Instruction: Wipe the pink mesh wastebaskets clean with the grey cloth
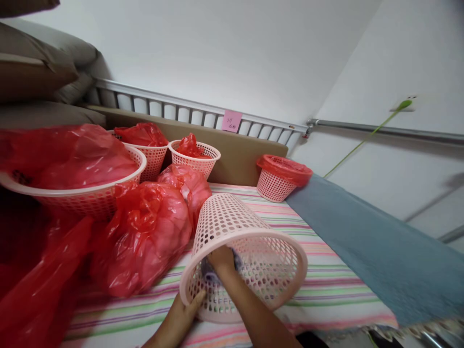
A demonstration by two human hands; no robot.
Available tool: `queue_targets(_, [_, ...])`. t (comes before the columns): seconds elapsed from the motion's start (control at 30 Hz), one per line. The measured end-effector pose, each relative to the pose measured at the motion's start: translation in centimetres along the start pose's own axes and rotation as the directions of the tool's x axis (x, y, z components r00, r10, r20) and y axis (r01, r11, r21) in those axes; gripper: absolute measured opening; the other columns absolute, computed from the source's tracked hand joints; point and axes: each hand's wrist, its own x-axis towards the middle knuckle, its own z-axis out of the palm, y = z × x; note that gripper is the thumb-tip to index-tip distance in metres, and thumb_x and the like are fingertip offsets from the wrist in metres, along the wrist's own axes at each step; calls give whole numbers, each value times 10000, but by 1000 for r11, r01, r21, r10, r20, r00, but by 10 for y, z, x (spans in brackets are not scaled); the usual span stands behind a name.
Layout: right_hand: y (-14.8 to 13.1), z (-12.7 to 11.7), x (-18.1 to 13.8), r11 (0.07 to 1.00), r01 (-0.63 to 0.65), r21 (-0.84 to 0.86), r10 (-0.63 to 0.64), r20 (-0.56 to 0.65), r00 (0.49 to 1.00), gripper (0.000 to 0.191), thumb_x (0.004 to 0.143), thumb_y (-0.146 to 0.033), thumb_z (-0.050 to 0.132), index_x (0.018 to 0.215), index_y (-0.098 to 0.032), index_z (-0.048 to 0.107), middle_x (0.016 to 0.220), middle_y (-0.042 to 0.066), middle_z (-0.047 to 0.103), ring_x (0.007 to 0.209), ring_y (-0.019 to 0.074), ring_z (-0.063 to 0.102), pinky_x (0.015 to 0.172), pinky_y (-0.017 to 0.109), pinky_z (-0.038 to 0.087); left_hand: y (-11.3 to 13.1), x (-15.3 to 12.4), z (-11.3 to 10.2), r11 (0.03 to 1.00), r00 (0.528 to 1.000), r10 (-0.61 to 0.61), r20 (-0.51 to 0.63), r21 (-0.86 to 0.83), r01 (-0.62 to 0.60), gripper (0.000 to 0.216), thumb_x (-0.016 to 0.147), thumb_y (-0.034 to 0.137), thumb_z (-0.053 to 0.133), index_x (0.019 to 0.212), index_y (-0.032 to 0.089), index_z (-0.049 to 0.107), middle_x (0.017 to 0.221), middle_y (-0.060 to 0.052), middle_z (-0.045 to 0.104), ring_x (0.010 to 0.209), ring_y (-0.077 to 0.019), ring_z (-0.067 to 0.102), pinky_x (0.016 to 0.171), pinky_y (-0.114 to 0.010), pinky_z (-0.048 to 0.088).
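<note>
A pink perforated plastic basket (pixel 232 212) lies on its side on the striped cloth, its mouth turned toward me. At the lower left of the rim is my left hand (pixel 188 309), its thumb inside and the other fingers behind the wall, gripping the edge. My right hand (pixel 222 258) reaches inside the basket and is closed on a purplish-grey cloth (pixel 210 271), pressed against the inner left wall. Part of the cloth is hidden behind the hand.
Red plastic bags (pixel 145 237) crowd the left, beside a large basket (pixel 141 166) lined with red plastic. Behind stand smaller baskets (pixel 195 164) holding red bags. A red-topped basket (pixel 277 186) stands at the back right, near a blue cover (pixel 362 241). A radiator (pixel 181 114) runs along the wall.
</note>
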Motion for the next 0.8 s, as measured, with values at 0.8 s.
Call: queue_targets(0.8, [-22,6,-33,988,-36,152,29,45,999,369,781,-217,515,1143,-157,549,1080,99,633,1002,234,580,859,316,418,3,-2,-9,998,993,-30,-116,52,36,628,718,544,585,1184,124,563,1270,-128,585,1218,-300,485,1059,-415,344])
